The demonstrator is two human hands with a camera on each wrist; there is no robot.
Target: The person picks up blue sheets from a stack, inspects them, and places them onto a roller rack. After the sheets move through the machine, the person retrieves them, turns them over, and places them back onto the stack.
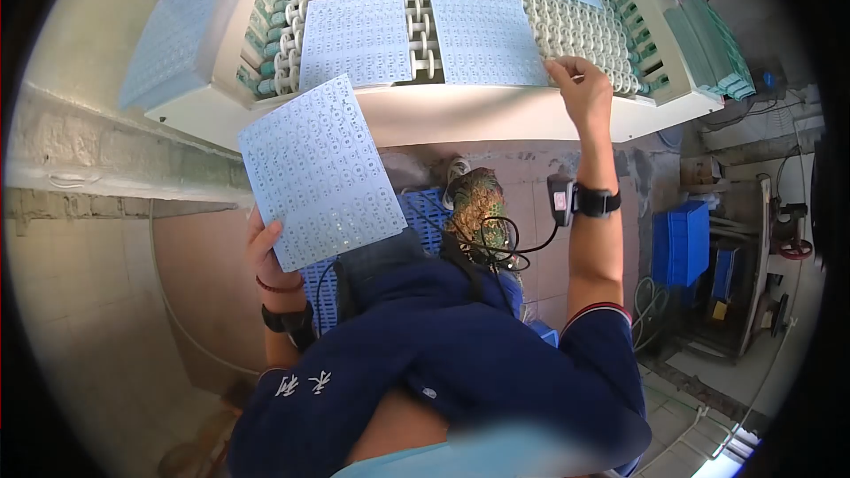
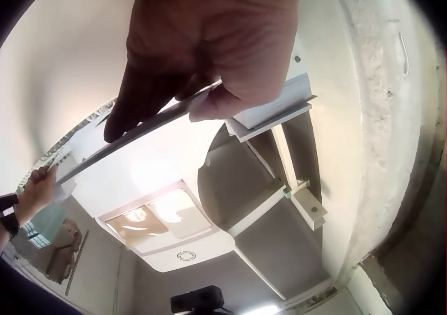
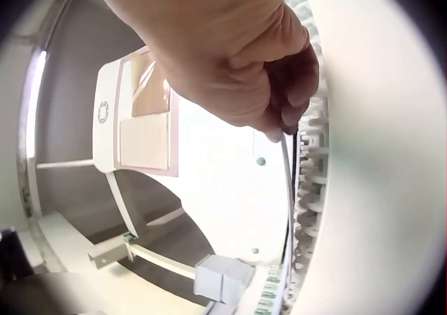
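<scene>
Held sheet: pale printed held sheet (image 1: pixel 320 175) is slanting up & away from L hand (image 1: pixel 263 243), its lower-L edge sitting btwn thumb & fingers; top corner is reaching the front rim (image 1: pixel 425 115) in head view.
L hand: is gripping that sheet by the edge, thumb on one face, fingers on the other.
R sheet: R sheet (image 1: pixel 489 38) is lying on the rollers (image 1: pixel 580 31), to the L of R hand (image 1: pixel 584 88), its near-R corner meeting the fingertips.
R hand: is pinching the edge of R sheet btwn thumb & fingers, wrist above the rim.
Print: rows of small dark marks are covering the sheets, too small to read.
Shirt: dark blue shirt (image 1: pixel 390 336) is showing 2 white characters, prob. 永利, upside down.
Hood: white hood (image 2: pixel 157 179) is bearing 1 ring-shaped mark, wording n/a (too small).
Sheet count: 5 are resting on rollers incl. R sheet, 3 in far row, 2 in near row; +1 in L hand = 6.
Stacks: 1 pale stack (image 1: pixel 177 35) is standing at L end; a green-edged stack (image 1: pixel 722 49) is standing at R end.
Floor: 1 blue bin (image 1: pixel 682 243) is sitting off to R.
</scene>
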